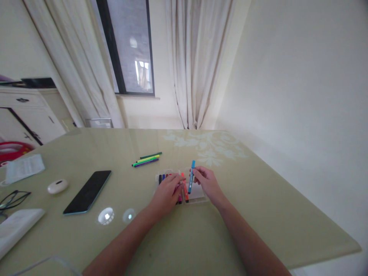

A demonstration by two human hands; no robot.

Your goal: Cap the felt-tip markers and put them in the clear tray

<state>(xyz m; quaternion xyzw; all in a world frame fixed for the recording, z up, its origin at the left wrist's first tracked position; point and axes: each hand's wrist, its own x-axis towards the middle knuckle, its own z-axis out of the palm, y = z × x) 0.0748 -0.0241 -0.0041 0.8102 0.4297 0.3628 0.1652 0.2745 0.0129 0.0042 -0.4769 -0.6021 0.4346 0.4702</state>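
Observation:
Between the thumb and fingers of my right hand (209, 186) is a blue marker (191, 179), tilted nearly upright with its dark end down. Below it lies an opened clear plastic case (198, 200). My left hand (165, 194) rests over the left half of this case, fingers stretched across the markers there and hiding many of them. Dark, blue and red marker ends (163, 177) show above the knuckles. Beside my left fingertips lies an orange-red marker (185, 191); whether they touch it I cannot tell.
Several green, yellow and purple markers (146, 159) lie in a loose bundle beyond the case. To the left are a phone (87, 191), a white rounded case (58, 186), glasses (14, 199), a face mask (24, 168) and a white object (18, 228). A wall (310, 115) borders the table's right.

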